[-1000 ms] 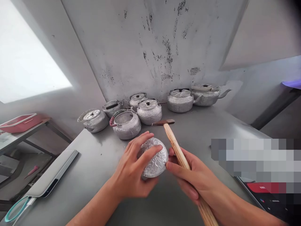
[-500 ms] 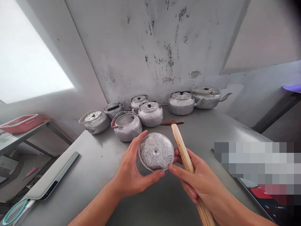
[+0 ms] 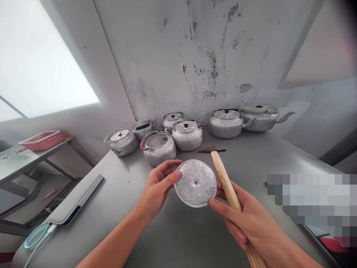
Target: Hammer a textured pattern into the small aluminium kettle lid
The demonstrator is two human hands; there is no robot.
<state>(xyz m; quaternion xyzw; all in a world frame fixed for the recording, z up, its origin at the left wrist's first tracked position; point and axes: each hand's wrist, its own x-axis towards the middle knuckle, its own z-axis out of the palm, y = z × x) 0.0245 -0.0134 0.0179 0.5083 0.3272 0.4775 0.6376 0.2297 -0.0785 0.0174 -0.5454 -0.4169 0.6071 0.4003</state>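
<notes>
A round, dented silver-coloured kettle lid with a small hole at its centre is held up over the table. My left hand pinches its left edge between thumb and fingers. My right hand wraps round the wooden handle of a hammer, and its thumb and fingertips also grip the lid's lower right edge. The hammer's dark metal head points away from me. Just beyond the lid stands a lidless kettle with a red and dark wrapped handle, its opening facing up.
Several more dented kettles, such as the lidded kettle and the spouted kettle, line the back of the grey table by the wall. A white power bank with a cable lies left. A pink basket sits on a side table.
My left hand has shifted its hold, the thumb moving from the lid's bottom edge up to its left edge. The view has swung left, so everything appears further right.
</notes>
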